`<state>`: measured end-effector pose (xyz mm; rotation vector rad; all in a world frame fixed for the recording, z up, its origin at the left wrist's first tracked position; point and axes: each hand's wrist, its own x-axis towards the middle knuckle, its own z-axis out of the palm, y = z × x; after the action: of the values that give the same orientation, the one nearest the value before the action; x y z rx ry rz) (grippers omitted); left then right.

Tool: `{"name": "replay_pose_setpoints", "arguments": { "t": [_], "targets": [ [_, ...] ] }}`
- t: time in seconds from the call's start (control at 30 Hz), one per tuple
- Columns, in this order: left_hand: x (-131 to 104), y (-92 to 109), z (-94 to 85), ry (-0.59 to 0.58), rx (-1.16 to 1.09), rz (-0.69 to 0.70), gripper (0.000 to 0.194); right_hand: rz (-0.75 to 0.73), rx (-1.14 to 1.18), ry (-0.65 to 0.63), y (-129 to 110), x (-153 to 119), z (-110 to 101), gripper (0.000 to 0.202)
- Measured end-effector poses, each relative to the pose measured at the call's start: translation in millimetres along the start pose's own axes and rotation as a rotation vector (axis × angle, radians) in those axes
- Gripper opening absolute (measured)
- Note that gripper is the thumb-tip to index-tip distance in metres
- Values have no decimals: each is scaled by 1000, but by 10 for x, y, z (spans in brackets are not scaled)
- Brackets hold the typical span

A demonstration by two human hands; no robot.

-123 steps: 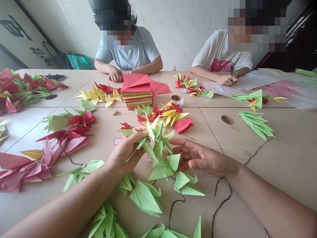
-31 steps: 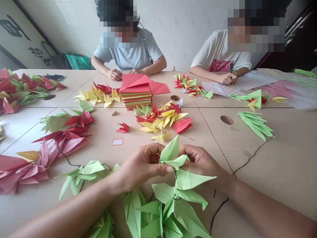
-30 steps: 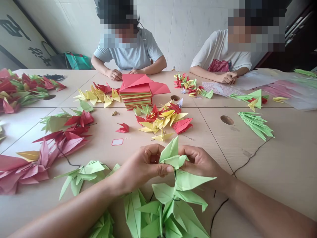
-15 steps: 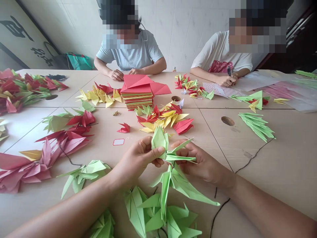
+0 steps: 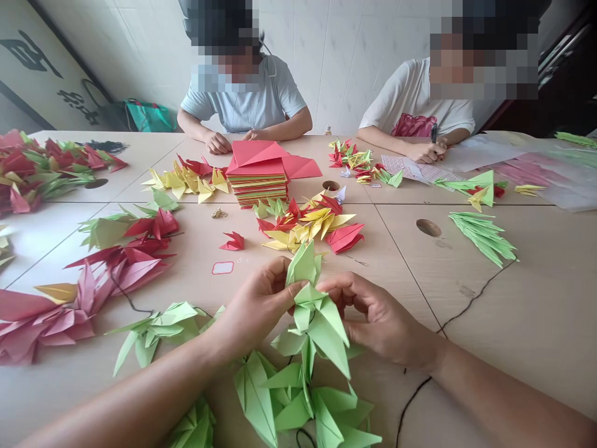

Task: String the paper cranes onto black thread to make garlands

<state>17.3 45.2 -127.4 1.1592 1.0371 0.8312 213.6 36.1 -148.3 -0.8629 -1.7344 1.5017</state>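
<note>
In front of me a light green paper crane [image 5: 303, 264] is pinched between the thumb and fingers of my left hand [image 5: 265, 292]. Just below it, another green paper crane [image 5: 321, 317] hangs with its points downward. My right hand [image 5: 382, 317] is at that crane's right side, fingers curled against it; its fingertips are partly hidden. More green paper cranes [image 5: 261, 395] lie beneath my hands, with bits of black cord [image 5: 305, 437] showing among them.
A stack of coloured paper [image 5: 258, 180] stands mid-table. Red and yellow cranes [image 5: 310, 224] lie before it, pink ones [image 5: 60, 311] at left, folded green strips [image 5: 482, 236] at right. Black cord [image 5: 476, 302] trails under my right arm. Two people [image 5: 242, 106] sit opposite, one holding a pen [image 5: 433, 132].
The lower green crane's points have swung from rightward to downward, toward my left hand. My right hand has shifted slightly down, and its fingers have come around to the crane's side.
</note>
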Motion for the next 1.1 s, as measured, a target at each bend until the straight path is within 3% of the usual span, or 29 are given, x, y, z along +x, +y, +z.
{"name": "replay_pose_setpoints", "arguments": {
  "t": [0.1, 0.2, 0.4, 0.6, 0.87, 0.97, 1.1],
  "targets": [
    [-11, 16, 21, 16, -2, -20, 25, -86, -131, -29, -27, -20, 16, 34],
    [-20, 34, 33, 21, 6, -30, 27, -141, -205, -41, -38, -20, 10, 17],
    [2, -12, 5, -33, -60, 3, 24, -186, -225, 79, -22, -2, -7, 8],
    [3, -25, 7, -58, -132, -26, 20, -40, 30, 264, -21, 12, -41, 19],
    [-18, -3, 19, -99, -171, -41, 26, 13, 38, 267, -14, 48, -47, 22],
    [-16, -18, 2, -108, -181, -41, 21, -54, -58, 300, 5, 38, -44, 22],
    [-24, -36, -21, -120, -278, -139, 22, -227, -237, 316, 19, 20, -52, 11]
  ]
}}
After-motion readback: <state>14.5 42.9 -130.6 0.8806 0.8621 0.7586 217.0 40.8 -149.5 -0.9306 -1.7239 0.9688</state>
